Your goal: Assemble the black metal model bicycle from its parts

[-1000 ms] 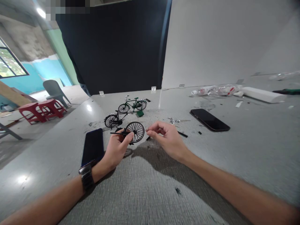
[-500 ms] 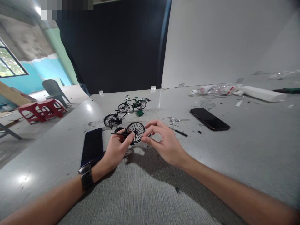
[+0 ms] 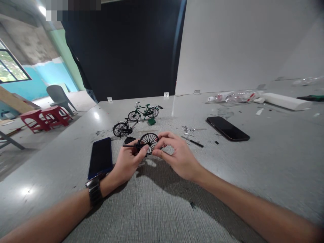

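Note:
A small black spoked wheel [image 3: 149, 140] with a thin black bar at its left is held above the table. My left hand [image 3: 129, 161] pinches it from the left, thumb over the spokes. At the wheel's right edge, the bent fingers of my right hand [image 3: 177, 155] grip or touch the rim; thumb and forefinger lie close together there. Beyond the hands stand a partly built black model bicycle [image 3: 121, 129] and a green model bicycle [image 3: 144, 112], with a small green piece [image 3: 151, 122] beside it. A black part [image 3: 130, 140] lies just behind my left hand.
A phone [image 3: 100, 157] lies left of my left hand and another phone [image 3: 227, 129] at the right. Small silver parts [image 3: 188, 129] and a black screwdriver-like tool [image 3: 196, 143] lie between. Clear plastic wrapping [image 3: 240, 97] and a white block [image 3: 286, 101] are at the back right.
The wheel and my left hand have shifted slightly right. My right fingers are now closer against the wheel's right edge.

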A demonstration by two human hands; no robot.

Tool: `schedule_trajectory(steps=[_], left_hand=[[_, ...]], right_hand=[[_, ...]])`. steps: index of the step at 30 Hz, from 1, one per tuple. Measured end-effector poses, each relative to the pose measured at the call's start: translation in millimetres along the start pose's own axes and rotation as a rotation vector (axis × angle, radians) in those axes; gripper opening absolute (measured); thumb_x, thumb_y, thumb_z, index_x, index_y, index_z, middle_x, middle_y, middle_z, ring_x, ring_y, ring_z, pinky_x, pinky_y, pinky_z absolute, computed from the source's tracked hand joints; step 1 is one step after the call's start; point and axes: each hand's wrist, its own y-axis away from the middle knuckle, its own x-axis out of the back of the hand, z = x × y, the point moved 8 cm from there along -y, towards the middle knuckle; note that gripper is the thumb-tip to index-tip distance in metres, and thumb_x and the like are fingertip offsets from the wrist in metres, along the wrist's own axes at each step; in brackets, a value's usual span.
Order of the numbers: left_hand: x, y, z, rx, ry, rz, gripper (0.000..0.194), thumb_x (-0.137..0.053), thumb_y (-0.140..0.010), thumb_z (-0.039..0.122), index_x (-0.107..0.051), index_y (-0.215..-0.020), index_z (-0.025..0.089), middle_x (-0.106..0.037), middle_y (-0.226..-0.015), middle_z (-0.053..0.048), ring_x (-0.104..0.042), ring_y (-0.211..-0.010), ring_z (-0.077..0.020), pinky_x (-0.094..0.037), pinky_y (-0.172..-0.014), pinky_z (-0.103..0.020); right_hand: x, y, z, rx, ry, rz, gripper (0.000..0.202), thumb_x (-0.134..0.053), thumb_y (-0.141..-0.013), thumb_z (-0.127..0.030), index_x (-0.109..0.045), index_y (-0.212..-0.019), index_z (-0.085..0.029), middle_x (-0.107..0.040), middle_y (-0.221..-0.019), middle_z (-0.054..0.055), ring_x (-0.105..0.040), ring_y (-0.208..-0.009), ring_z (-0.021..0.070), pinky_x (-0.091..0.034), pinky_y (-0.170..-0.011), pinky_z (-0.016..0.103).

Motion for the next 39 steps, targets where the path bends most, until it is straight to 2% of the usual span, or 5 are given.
schedule_trajectory(steps=[7, 16, 24, 34, 39], left_hand=[[1.4, 0.8, 1.3, 0.003, -0.037, 0.013, 0.023, -0.059, -0.085, 0.04, -0.063, -0.081, 0.018, -0.051, -0.06, 0.002, -0.039, -0.052, -0.011, -0.032, -0.043, -0.022], [1.4, 0.4, 2.6, -0.026, -0.024, 0.016, 0.021, -0.06, -0.086, 0.038, -0.063, -0.08, 0.018, -0.053, -0.061, 0.002, -0.042, -0.052, -0.0107, -0.034, -0.043, -0.022], [-2.3, 2.9, 8.6, -0.134, -0.047, -0.023, 0.023, -0.058, -0.091, 0.038, -0.059, -0.079, 0.018, -0.055, -0.065, 0.002, -0.047, -0.056, -0.0106, -0.041, -0.05, -0.022], [-1.9, 6.2, 9.8, -0.225, -0.214, -0.047, 0.029, -0.056, -0.093, 0.04, -0.049, -0.073, 0.02, -0.043, -0.059, 0.005, -0.033, -0.053, -0.0095, -0.03, -0.048, -0.024], [-2.2, 7.4, 14.7, -0.295, -0.289, -0.042, 0.025, -0.058, -0.093, 0.038, -0.053, -0.077, 0.02, -0.038, -0.054, 0.008, -0.029, -0.048, -0.0089, -0.029, -0.046, -0.024]], right_hand=[[-0.1, 0.2, -0.2, -0.021, -0.016, -0.007, 0.025, -0.065, -0.09, -0.045, -0.065, -0.078, -0.023, -0.063, -0.103, 0.005, -0.058, -0.108, 0.0227, -0.046, -0.086, 0.036], [-0.4, 0.0, 0.7, -0.029, -0.012, -0.001, 0.025, -0.064, -0.091, -0.044, -0.064, -0.079, -0.022, -0.062, -0.102, 0.005, -0.058, -0.105, 0.022, -0.046, -0.081, 0.034], [0.7, 1.2, -2.4, -0.019, -0.012, -0.004, 0.024, -0.059, -0.095, -0.039, -0.059, -0.078, -0.022, -0.061, -0.105, 0.006, -0.058, -0.101, 0.0215, -0.046, -0.084, 0.036], [-1.2, -0.1, -3.0, -0.007, -0.015, -0.025, 0.024, -0.06, -0.094, -0.041, -0.06, -0.079, -0.022, -0.06, -0.103, 0.005, -0.058, -0.096, 0.0196, -0.046, -0.083, 0.035], [-0.5, 0.1, -0.9, -0.004, -0.028, -0.015, 0.024, -0.057, -0.096, -0.041, -0.061, -0.082, -0.022, -0.061, -0.101, 0.004, -0.059, -0.093, 0.0188, -0.046, -0.083, 0.035]])
